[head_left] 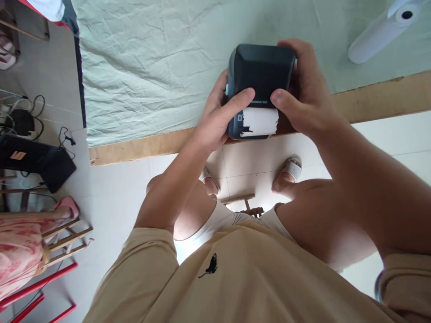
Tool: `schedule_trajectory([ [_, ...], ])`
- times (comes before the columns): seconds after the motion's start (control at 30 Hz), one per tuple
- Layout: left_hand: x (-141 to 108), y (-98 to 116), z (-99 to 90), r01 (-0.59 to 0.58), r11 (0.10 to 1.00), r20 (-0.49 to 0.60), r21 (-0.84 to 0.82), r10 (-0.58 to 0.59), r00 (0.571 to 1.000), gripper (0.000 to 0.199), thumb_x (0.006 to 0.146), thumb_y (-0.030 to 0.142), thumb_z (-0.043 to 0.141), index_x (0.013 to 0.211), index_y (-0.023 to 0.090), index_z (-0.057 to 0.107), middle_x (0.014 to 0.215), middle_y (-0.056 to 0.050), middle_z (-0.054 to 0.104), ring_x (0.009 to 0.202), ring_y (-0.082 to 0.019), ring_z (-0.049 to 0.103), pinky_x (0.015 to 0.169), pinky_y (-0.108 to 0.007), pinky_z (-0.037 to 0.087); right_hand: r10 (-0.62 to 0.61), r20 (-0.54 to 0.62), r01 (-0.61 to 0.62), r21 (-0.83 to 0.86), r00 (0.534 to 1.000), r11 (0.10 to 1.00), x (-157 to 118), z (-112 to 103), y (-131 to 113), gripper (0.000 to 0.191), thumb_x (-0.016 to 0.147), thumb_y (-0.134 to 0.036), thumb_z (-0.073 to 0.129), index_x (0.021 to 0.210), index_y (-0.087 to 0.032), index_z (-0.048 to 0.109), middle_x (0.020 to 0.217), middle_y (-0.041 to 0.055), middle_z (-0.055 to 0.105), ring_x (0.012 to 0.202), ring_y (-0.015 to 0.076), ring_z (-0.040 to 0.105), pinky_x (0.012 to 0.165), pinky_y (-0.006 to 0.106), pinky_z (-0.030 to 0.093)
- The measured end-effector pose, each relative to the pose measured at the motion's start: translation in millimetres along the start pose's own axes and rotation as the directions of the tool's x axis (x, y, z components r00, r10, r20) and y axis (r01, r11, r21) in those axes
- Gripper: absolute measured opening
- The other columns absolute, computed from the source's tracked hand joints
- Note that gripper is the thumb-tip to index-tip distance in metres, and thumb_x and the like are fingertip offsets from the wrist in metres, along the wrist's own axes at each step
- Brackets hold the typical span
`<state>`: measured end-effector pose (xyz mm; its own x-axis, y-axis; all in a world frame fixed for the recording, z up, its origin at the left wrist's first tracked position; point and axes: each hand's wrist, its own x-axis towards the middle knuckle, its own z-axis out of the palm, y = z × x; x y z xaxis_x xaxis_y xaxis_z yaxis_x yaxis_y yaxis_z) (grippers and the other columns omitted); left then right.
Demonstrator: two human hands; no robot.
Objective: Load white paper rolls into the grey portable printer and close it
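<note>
A dark label printer [262, 74] is held between my two hands near the front edge of the table. A torn white paper label [261, 122] covers part of its near side. My left hand [220, 107] grips the printer's left side, thumb on the top face. On the opposite side my right hand [305, 89] is closed round it, with the thumb tip by the printed brand name. The fingers beneath the printer are mostly hidden. A pale blue button [227, 88] shows on the left side, close to my left hand.
A wrinkled pale green cloth [151, 67] covers the table, whose wooden edge [141, 148] runs in front of me. A white paper roll [380, 36] lies at the back right. At left are cables, a black device [30, 154], and a person's pink-slippered foot [67, 208] by a wooden stool [65, 237].
</note>
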<state>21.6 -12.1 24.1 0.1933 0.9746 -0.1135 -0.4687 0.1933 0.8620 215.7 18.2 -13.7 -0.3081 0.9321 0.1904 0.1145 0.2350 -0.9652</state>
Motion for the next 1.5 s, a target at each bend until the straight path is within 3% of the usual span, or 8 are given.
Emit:
schedule_trajectory([
  [0.17,-3.5,2.4,4.1,0.02,1.0,-0.018,0.011,-0.02,1.0,0.005,0.097,0.02,0.068,0.101,0.023,0.069,0.088,0.001,0.071,0.079,-0.015,0.073,0.067,-0.025,0.059,-0.087,-0.052,0.084,-0.045,0.995,0.995,3.0,0.4,2.7,0.092,0.075,-0.089,0.08,0.139,-0.029,0.049,0.104,0.0005,0.064,0.074,0.0129,0.049,0.064,0.032,0.039],
  [0.43,8.7,-6.9,-9.4,0.014,1.0,0.072,-0.004,-0.014,0.997,0.01,0.094,0.023,0.074,0.103,0.025,0.07,0.09,0.0,0.073,0.079,-0.021,0.076,0.064,-0.033,0.065,-0.085,-0.07,0.079,-0.077,0.994,0.994,3.3,-0.3,-5.6,0.092,0.068,-0.09,0.084,0.133,-0.031,0.056,0.101,0.0017,0.065,0.082,0.0171,0.056,0.066,0.033,0.048],
  [0.6,11.2,-5.2,-16.4,0.059,0.998,0.118,0.021,-0.061,0.991,0.014,0.099,0.036,0.07,0.11,0.028,0.074,0.105,-0.003,0.079,0.114,-0.031,0.082,0.078,-0.038,0.072,-0.116,-0.065,0.112,-0.073,0.991,0.991,1.2,-0.9,0.7,0.087,0.076,-0.088,0.08,0.136,-0.03,0.057,0.101,0.0006,0.065,0.076,0.0131,0.055,0.063,0.031,0.045],
  [0.8,1.9,-1.1,-11.0,0.146,0.983,0.126,-0.112,-0.131,0.983,0.034,0.106,0.047,0.055,0.1,0.025,0.079,0.109,-0.003,0.082,0.151,-0.034,0.065,0.111,-0.05,0.069,-0.143,-0.085,0.134,-0.109,0.986,0.985,-1.1,-0.8,4.6,0.086,0.077,-0.09,0.077,0.137,-0.031,0.062,0.099,-0.0012,0.065,0.074,0.0101,0.056,0.064,0.028,0.045],
  [1.03,7.9,-8.2,-19.5,0.128,0.986,0.07,-0.106,-0.122,0.99,0.033,0.111,0.043,0.047,0.106,0.027,0.075,0.112,-0.002,0.083,0.151,-0.029,0.065,0.122,-0.047,0.062,-0.127,-0.081,0.112,-0.164,0.989,0.98,-3.7,-1.9,1.8,0.082,0.082,-0.089,0.074,0.14,-0.032,0.063,0.099,-0.0032,0.066,0.075,0.0086,0.058,0.069,0.027,0.049],
  [1.3,6.5,-4.5,-15.5,0.106,0.993,-0.013,-0.058,-0.107,0.994,0.029,0.11,0.039,0.051,0.093,0.029,0.073,0.09,-0.002,0.078,0.143,-0.027,0.069,0.109,-0.04,0.068,-0.137,-0.079,0.13,-0.096,0.987,0.987,-2.5,-0.6,12.1,0.096,0.063,-0.084,0.091,0.142,-0.039,0.059,0.103,0.0002,0.064,0.079,0.0156,0.061,0.064,0.031,0.053],
  [1.4,6.4,-5.4,-14.2,0.092,0.993,-0.015,-0.071,-0.093,0.996,0.032,0.111,0.038,0.049,0.093,0.027,0.073,0.089,-0.001,0.076,0.137,-0.025,0.072,0.106,-0.037,0.068,-0.186,-0.159,0.147,-0.226,0.97,0.963,-6.0,-0.1,4.1,0.093,0.062,-0.087,0.09,0.14,-0.039,0.067,0.116,0.0047,0.064,0.095,0.0213,0.065,0.073,0.035,0.058],
  [1.5,7.2,-6.7,-14.7,0.088,0.995,-0.007,-0.05,-0.089,0.996,0.034,0.112,0.037,0.045,0.098,0.025,0.073,0.093,0.0,0.075,0.129,-0.022,0.076,0.105,-0.034,0.066,-0.312,-0.332,0.194,-0.342,0.89,0.919,-8.5,3.8,-14.2,0.083,0.07,-0.093,0.08,0.127,-0.033,0.073,0.115,0.0048,0.062,0.088,0.017,0.064,0.072,0.034,0.055],
])
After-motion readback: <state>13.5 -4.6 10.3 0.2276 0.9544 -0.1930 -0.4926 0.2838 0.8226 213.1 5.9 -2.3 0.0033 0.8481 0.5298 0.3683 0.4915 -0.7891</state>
